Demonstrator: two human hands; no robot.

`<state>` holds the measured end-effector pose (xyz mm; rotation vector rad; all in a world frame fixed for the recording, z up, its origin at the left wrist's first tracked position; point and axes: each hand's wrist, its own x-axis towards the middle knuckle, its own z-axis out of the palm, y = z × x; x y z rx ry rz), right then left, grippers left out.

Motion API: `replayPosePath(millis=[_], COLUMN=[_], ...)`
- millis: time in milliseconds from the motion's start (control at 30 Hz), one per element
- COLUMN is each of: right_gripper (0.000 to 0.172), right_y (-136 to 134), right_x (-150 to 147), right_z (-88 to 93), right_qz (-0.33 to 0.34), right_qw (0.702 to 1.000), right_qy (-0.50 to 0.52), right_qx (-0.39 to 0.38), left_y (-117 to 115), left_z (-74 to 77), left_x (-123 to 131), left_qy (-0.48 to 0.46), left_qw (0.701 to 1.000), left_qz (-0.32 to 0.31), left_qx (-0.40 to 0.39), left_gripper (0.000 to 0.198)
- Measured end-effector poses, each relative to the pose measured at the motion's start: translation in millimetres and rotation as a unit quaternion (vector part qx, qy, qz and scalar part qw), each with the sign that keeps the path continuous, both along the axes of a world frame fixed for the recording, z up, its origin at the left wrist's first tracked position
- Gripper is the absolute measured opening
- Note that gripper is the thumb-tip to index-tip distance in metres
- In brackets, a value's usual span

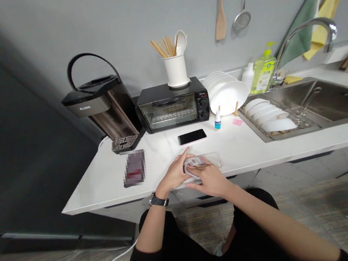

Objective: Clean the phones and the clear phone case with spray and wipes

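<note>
A clear phone case (216, 159) lies on the white countertop (255, 153) near its front edge. My left hand (175, 172) wears a watch at the wrist and grips the case's left end, thumb raised. Fingers of my right hand (211, 180) press a crumpled whitish-grey cloth or wipe (194, 161) against the case; its exact kind is hard to make out. Just beyond my hands lies a phone (192, 137), dark screen up. Behind it to the right stands a small white and blue bottle (217, 121).
At left, a pixelated dark item (134, 167) lies before a water dispenser (109, 111). A toaster oven (172, 107) carries a white utensil holder (176, 70). White plates (227, 97), a pink slip (237, 122) and a sink (335, 107) with bowls (269, 115) are to the right.
</note>
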<state>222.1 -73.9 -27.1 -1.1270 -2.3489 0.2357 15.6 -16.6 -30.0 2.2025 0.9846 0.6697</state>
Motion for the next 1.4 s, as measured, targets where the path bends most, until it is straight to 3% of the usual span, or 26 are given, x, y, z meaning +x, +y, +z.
replayPosePath(millis=[133, 233, 333, 467, 533, 600, 667, 733, 800, 933, 1000, 1100, 1200, 1300, 1400], right_gripper=[0.037, 0.037, 0.050, 0.059, 0.051, 0.038, 0.036, 0.039, 0.045, 0.058, 0.053, 0.041, 0.044, 0.054, 0.063], right_y=[-2.8, 1.2, 4.5, 0.2, -3.8, -4.4, 0.1, 6.4, 9.2, 3.5, 0.2, -0.8, 2.5, 5.6, 5.0], right_x=[54.1, 83.4, 52.6, -2.4, 6.8, 38.8, 71.1, 80.8, 61.3, 1.7, 3.5, 47.2, 79.3, 54.7, 8.9], right_z=[1.3, -1.2, -2.6, 0.1, 1.5, 0.8, -1.0, -2.5, -3.5, -1.3, 0.4, 0.3, 1.4, 2.0, 1.4], right_qz=[-0.020, -0.072, -0.081, -0.008, 0.010, -0.006, -0.050, -0.081, -0.080, -0.005, 0.011, -0.014, -0.072, -0.089, -0.030], right_qw=[1.000, 0.997, 0.996, 1.000, 1.000, 1.000, 0.998, 0.995, 0.995, 1.000, 1.000, 0.999, 0.995, 0.993, 0.998], right_qy=[-0.009, -0.029, -0.040, -0.011, -0.005, -0.014, -0.033, -0.049, -0.050, -0.018, -0.018, -0.036, -0.060, -0.076, -0.047], right_qx=[-0.008, 0.007, 0.021, 0.011, 0.005, 0.001, 0.018, 0.040, 0.045, 0.011, 0.003, 0.003, 0.020, 0.028, 0.008], left_y=[-1.8, -1.6, -0.8, -3.9, -6.7, -8.8, -8.8, -6.9, -4.8, -5.2, -7.3, -9.1, -6.5, -2.1, -1.3], left_z=[2.8, 6.1, 5.9, 4.0, 4.8, 6.7, 8.7, 9.7, 9.2, 6.5, 6.5, 8.3, 9.5, 7.4, 3.9], left_x=[2.1, 9.2, 11.5, 4.6, 1.8, 2.3, 5.5, 8.7, 9.4, 2.8, -0.3, 1.7, 8.7, 11.1, 6.0], left_qy=[0.015, 0.023, 0.020, 0.006, 0.016, 0.027, 0.028, 0.024, 0.019, 0.010, 0.012, 0.019, 0.022, 0.014, -0.003], left_qw=[0.999, 0.999, 0.999, 0.999, 0.999, 0.998, 0.998, 0.999, 0.999, 0.999, 0.999, 0.999, 0.999, 0.999, 0.999], left_qz=[0.028, 0.035, 0.034, 0.038, 0.038, 0.043, 0.045, 0.040, 0.037, 0.030, 0.028, 0.041, 0.042, 0.040, 0.042], left_qx=[0.005, 0.002, 0.002, 0.015, 0.023, 0.027, 0.026, 0.027, 0.028, 0.011, 0.010, 0.015, 0.015, 0.014, 0.004], left_gripper=[0.106, 0.108, 0.105, 0.097, 0.099, 0.101, 0.102, 0.102, 0.101, 0.097, 0.098, 0.102, 0.103, 0.100, 0.098])
